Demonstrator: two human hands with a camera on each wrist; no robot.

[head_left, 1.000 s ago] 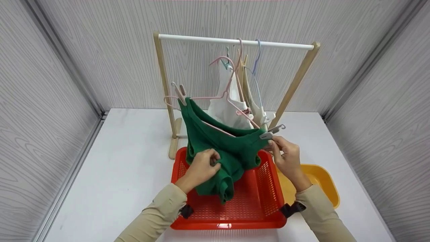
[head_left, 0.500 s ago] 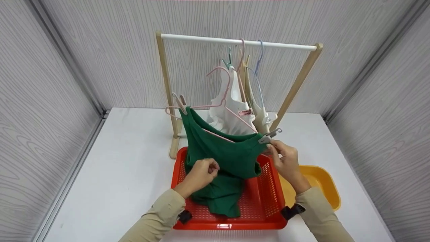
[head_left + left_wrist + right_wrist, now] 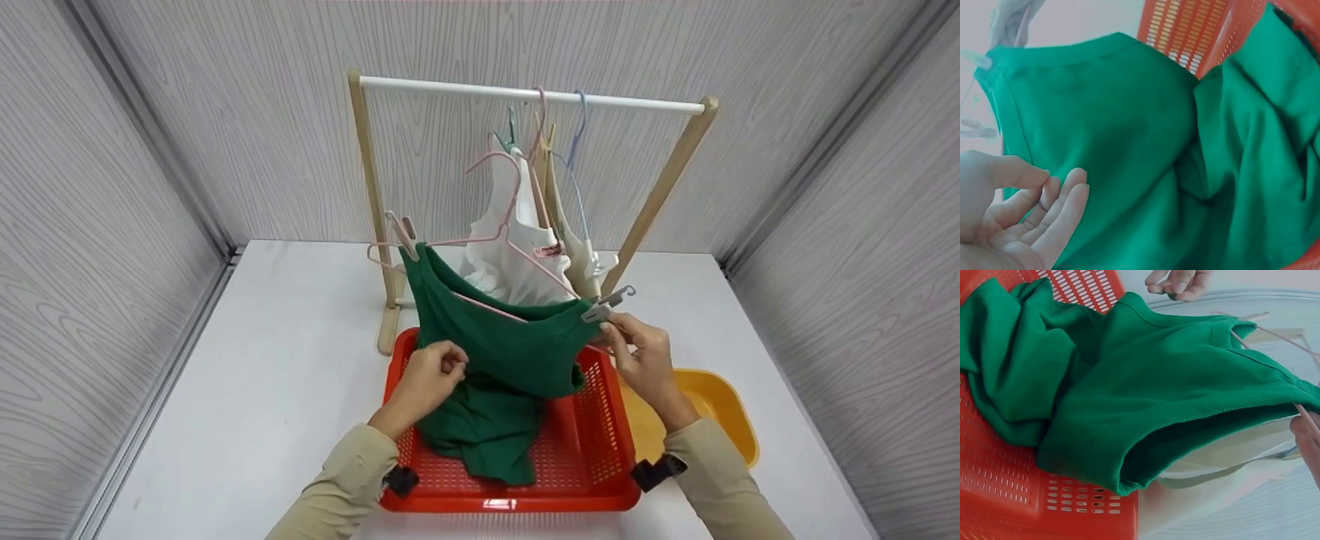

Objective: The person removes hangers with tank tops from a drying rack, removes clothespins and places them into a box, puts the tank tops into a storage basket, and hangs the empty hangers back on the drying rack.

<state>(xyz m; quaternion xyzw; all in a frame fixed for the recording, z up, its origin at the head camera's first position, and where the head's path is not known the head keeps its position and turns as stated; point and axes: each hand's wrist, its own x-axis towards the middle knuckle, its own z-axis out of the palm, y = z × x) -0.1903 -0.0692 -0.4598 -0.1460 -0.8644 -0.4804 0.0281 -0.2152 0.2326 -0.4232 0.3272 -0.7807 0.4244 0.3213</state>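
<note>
A green sleeveless top [image 3: 495, 341] hangs tilted from a pink clothes hanger [image 3: 517, 187], its lower part bunched in a red basket [image 3: 626, 450]. Grey clothespins clamp its shoulders, one on the left [image 3: 403, 236] and one on the right [image 3: 598, 310]. My right hand [image 3: 643, 356] pinches the hanger's right end beside the clothespin; in the right wrist view, its fingers [image 3: 1307, 441] meet the pink wire. In front of the top's left side is my left hand [image 3: 429, 375], loosely curled, thumb near the index finger. It holds nothing; the right wrist view shows it apart from the cloth.
Behind the top stands a drying rack with a white rail [image 3: 450, 88] and wooden legs [image 3: 664, 187]. A white garment [image 3: 499, 259] and a beige garment [image 3: 581, 262] hang there on hangers with clothespins. A yellow tray [image 3: 739, 409] lies right of the basket.
The hanger and top have come lower, and the top's rolled lower part has dropped into the basket. My left hand has let go of the cloth and moved left. The right keeps its hold.
</note>
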